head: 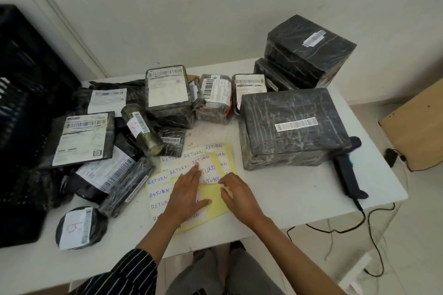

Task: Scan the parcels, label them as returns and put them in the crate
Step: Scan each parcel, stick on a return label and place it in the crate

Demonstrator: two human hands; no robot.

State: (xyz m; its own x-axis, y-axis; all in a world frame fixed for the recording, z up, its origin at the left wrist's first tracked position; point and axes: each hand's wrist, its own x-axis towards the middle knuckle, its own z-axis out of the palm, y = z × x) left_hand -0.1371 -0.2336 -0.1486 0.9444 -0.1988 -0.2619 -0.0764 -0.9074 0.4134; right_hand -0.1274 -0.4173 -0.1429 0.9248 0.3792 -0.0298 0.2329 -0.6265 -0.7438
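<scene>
White matte table (287, 189) — left hand (185, 195) flat, pressing yellow label sheet (214, 194); right hand (239, 199) pinches papery sticker (210, 172) edge.

I count three big boxes (292, 124), two tube parcels (141, 129), one round parcel (76, 227), one scanner (347, 167) and one crate (24, 103). The smaller parcels (167, 88) and flat bags (81, 136) overlap too much for me to count, as do the return labels (158, 191).
</scene>
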